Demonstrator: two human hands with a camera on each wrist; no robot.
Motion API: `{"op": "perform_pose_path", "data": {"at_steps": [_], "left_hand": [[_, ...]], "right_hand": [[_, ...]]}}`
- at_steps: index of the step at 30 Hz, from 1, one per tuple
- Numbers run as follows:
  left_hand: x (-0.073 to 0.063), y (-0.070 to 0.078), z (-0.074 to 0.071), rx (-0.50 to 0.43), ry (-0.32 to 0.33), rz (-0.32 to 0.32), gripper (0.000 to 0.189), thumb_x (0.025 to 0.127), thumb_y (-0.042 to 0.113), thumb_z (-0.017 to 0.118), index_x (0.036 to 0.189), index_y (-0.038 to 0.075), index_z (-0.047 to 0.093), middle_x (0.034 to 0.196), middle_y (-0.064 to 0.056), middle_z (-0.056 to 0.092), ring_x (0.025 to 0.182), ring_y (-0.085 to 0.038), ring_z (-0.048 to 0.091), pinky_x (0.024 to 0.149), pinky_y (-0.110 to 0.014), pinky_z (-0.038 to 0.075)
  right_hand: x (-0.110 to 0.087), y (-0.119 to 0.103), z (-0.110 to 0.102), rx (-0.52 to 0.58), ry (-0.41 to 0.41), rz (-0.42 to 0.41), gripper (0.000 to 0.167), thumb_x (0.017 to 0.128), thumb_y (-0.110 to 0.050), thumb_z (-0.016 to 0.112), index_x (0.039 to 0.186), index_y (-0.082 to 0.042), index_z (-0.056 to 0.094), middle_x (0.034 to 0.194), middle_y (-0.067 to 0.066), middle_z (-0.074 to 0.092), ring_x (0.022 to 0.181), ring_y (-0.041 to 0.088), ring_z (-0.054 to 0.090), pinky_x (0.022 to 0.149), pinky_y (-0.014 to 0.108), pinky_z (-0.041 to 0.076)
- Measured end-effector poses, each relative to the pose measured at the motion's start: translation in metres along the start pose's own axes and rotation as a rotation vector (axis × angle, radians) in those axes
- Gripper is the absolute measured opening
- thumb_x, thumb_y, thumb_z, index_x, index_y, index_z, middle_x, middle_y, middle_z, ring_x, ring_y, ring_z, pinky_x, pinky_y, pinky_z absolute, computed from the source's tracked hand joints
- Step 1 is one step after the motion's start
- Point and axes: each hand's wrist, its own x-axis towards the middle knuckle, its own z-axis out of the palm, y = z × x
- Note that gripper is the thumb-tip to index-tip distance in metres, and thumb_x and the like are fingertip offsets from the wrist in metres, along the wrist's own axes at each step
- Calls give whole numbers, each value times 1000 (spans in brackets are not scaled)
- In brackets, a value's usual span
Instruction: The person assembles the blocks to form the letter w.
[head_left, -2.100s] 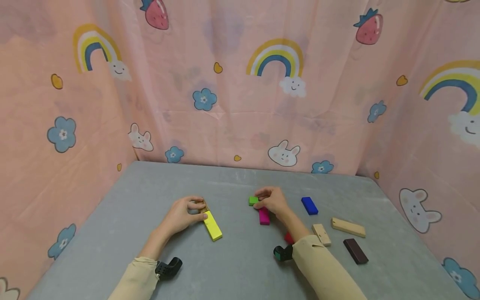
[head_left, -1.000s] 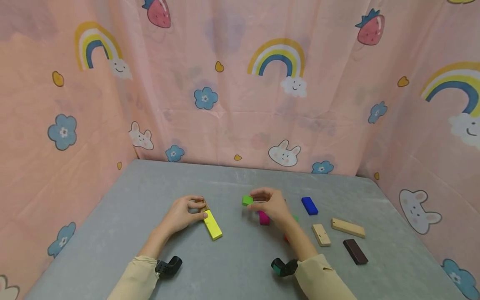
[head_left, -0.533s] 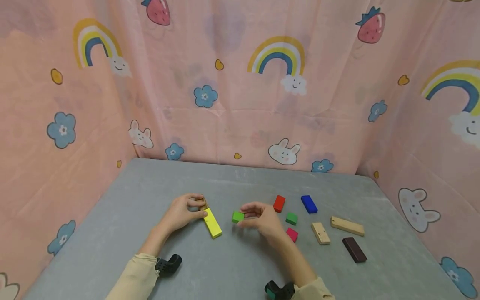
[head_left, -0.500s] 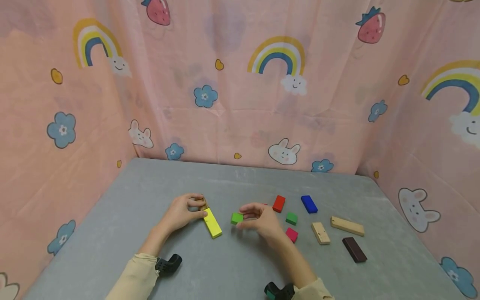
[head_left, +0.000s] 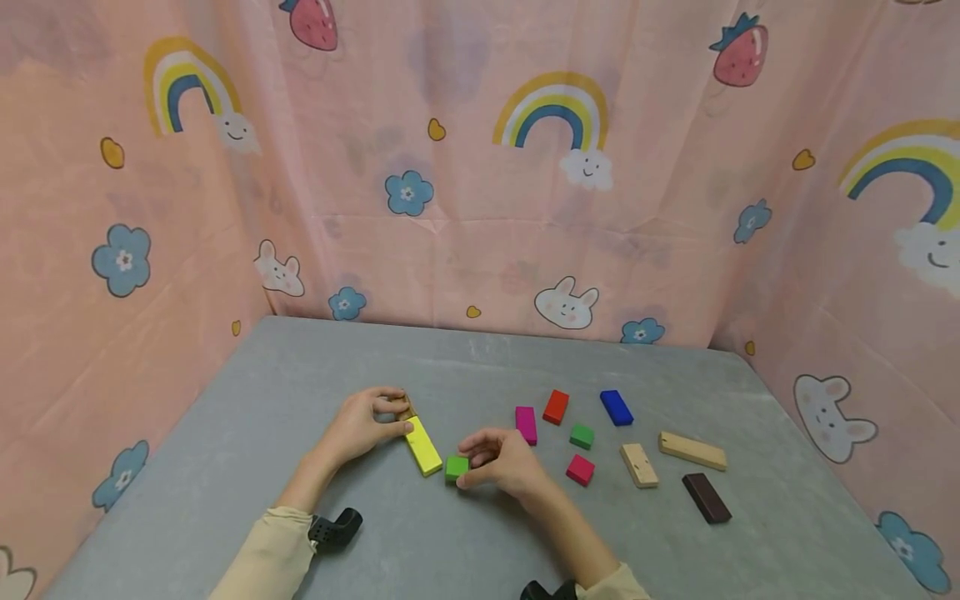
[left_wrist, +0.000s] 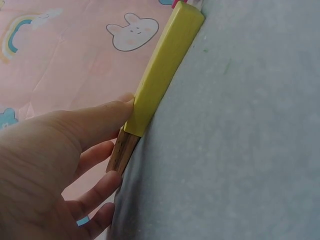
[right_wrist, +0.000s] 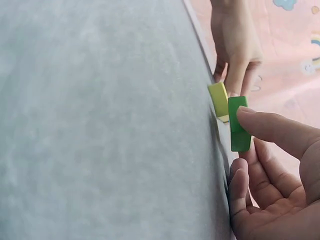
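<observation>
My left hand point(head_left: 365, 427) steadies two blocks lying end to end on the table. Its thumb touches the yellow block point(head_left: 424, 447), and its fingers curl at the brown wooden block point(left_wrist: 122, 152), which the hand partly hides in the head view. My right hand point(head_left: 504, 467) pinches a small green block point(head_left: 457, 468) between thumb and fingertips. That green block is close to the near end of the yellow block; in the right wrist view it overlaps the yellow block, so I cannot tell whether they touch.
Right of my right hand lie a magenta block point(head_left: 526, 425), a red block point(head_left: 556, 407), a darker green block point(head_left: 582, 436), a pinkish-red block point(head_left: 580, 470) and a blue block point(head_left: 617, 407). Farther right are two pale wooden blocks point(head_left: 692, 450) and a dark brown block point(head_left: 707, 498).
My right hand has carried the green block left and toward me, from beside the magenta block to near the yellow block's end. My left hand and its blocks have stayed put.
</observation>
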Motion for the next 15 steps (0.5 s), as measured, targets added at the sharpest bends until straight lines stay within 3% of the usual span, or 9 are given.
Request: {"op": "perform_pose_path", "data": {"at_steps": [15], "left_hand": [[0, 1, -1, -6, -8, -8, 40, 83, 25, 82, 116, 5, 74, 133, -5, 59, 130, -33, 46, 105, -54, 38]], "right_hand": [[4, 0, 8, -78, -25, -2, 37, 62, 8, 88, 95, -2, 73, 89, 3, 69, 78, 18, 52, 69, 29, 46]]}}
